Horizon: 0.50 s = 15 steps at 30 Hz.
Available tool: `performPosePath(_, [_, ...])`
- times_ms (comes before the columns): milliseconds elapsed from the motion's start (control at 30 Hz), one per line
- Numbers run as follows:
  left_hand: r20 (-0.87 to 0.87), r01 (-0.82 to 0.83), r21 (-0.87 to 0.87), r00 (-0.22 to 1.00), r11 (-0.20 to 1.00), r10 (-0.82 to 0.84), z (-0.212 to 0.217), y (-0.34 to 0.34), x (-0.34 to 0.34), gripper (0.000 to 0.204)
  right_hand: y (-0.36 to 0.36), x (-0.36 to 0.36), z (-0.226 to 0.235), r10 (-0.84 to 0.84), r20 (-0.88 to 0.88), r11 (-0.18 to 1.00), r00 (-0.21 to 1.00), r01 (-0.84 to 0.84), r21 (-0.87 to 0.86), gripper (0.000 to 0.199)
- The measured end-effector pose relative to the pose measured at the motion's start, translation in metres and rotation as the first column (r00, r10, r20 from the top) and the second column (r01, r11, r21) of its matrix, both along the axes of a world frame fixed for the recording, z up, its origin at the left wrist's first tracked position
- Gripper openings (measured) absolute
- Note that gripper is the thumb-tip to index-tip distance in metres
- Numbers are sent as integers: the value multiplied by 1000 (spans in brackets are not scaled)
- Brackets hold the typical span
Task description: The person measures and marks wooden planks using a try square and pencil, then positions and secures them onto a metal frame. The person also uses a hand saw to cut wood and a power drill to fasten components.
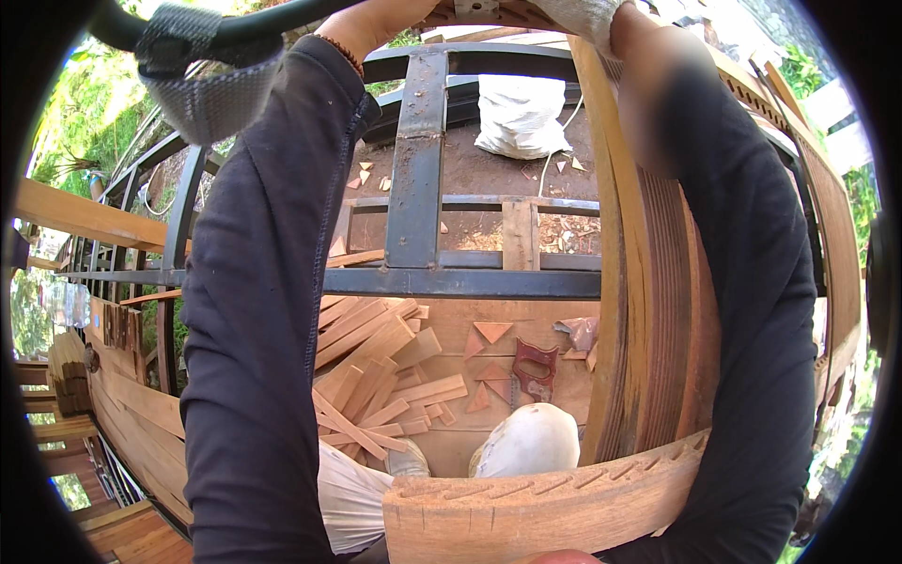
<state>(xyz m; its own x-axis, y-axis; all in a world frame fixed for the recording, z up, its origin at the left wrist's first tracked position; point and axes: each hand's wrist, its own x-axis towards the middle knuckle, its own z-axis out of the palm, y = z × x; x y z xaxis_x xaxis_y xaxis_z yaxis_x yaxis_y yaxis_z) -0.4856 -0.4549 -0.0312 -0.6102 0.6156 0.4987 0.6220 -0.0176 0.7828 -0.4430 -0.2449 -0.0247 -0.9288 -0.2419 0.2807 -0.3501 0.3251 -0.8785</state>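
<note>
Left hand (pixel 383 19) and gloved right hand (pixel 587 19) flank a brown piece (pixel 516 13), grip impossible to tell; even, level support seems wisest.

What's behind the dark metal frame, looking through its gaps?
Through the dark metal frame show brown ground, a white sack and small triangular scraps. Whatever lies directly behind its bars is covered, and the left sleeve hides more.

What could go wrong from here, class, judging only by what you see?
The hand saw lies near the white-clad legs; a shift might bring them against its blade. Loose offcuts piled on the same side could slide underfoot. The bracelet by the left hand might snag on the dark metal frame.
</note>
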Motion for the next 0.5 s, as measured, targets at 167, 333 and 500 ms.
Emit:
performPosePath(167, [63, 21, 113, 998, 993, -28, -9, -1, -3, 27, -10, 7, -2, -32, -3, 999, 999, 32, -24, 14])
performPosePath(333, [-70, -64, 103, 995, 993, 72, -6, -13, -5, 27, -19, 21, 5, -12, -25, 999, 1000, 11, -34, 22])
performPosePath(500, [-53, -16, 174, 998, 985, 25, -9, 5, -16, 27, 8, 36, 19, -72, -51, 992, 996, 77, 98, 32])
